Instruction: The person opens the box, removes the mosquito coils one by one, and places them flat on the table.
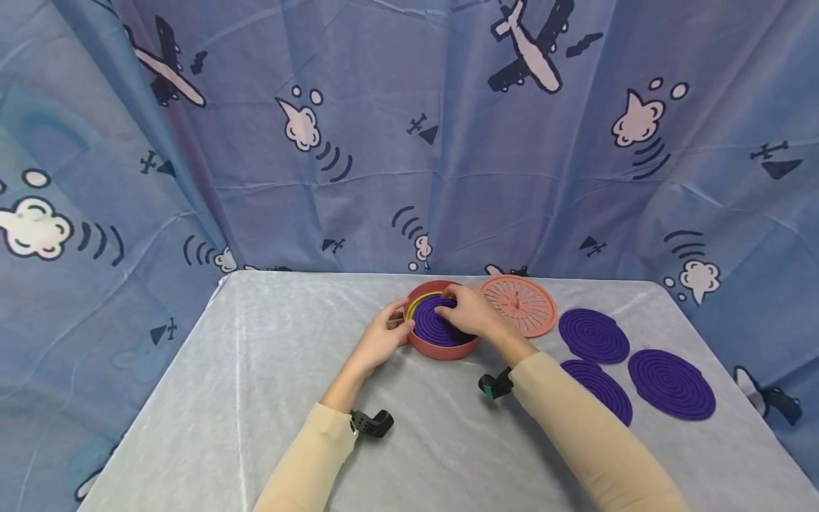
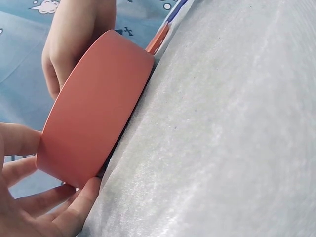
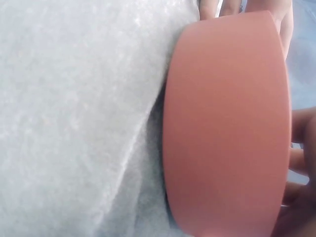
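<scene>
An orange-red round container (image 1: 443, 352) stands near the back of the table, with a purple coiled coaster (image 1: 431, 327) and a yellow edge (image 1: 411, 307) inside its rim. My left hand (image 1: 379, 340) grips its left side, fingers spread along the wall and one fingertip low by the cloth in the left wrist view. Over the opening, my right hand (image 1: 472, 311) reaches in from the right with bent fingers at the purple coaster. The container wall (image 3: 227, 123) hides those fingertips in the right wrist view; I cannot tell whether they pinch the coaster.
Behind my right hand lies a slotted orange lid (image 1: 527, 302) with a small knob. Three more purple coiled coasters lie to the right: one at the back (image 1: 593, 334), one at far right (image 1: 672, 384), one (image 1: 604, 391) partly under my sleeve. A patterned curtain (image 1: 358, 199) hangs behind the table.
</scene>
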Tool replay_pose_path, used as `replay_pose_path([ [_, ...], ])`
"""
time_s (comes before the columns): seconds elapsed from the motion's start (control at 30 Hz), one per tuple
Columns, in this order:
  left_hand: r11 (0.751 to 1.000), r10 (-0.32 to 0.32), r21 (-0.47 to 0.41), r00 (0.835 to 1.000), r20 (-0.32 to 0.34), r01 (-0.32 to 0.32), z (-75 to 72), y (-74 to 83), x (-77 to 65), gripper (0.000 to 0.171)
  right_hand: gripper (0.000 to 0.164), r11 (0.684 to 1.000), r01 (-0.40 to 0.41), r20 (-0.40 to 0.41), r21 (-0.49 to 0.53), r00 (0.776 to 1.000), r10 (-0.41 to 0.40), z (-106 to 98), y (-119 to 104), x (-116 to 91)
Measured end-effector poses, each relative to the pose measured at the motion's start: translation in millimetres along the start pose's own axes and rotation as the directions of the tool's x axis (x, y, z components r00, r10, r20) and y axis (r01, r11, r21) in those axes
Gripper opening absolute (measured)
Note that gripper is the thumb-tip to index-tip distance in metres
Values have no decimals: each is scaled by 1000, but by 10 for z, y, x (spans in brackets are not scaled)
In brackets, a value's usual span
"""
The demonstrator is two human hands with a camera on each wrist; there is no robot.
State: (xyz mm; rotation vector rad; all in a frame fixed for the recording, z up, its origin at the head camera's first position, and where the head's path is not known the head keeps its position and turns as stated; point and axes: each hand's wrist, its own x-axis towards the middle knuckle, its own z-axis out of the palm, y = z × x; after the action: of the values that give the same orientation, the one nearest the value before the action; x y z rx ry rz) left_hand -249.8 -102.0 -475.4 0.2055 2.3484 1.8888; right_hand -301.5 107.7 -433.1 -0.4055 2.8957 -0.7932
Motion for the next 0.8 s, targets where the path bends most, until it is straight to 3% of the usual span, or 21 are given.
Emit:
replay_pose_path([
  [0.37, 1000, -5, -2, 1000, 6, 5, -1, -6, 1, 51, 37, 997, 2, 10, 80, 1000, -3, -29, 13, -32],
  [0.8, 1000, -7, 16, 1000, 10, 7, -7, -3, 1, 50, 33, 999, 2, 45, 48, 999, -4, -38, 0, -53],
])
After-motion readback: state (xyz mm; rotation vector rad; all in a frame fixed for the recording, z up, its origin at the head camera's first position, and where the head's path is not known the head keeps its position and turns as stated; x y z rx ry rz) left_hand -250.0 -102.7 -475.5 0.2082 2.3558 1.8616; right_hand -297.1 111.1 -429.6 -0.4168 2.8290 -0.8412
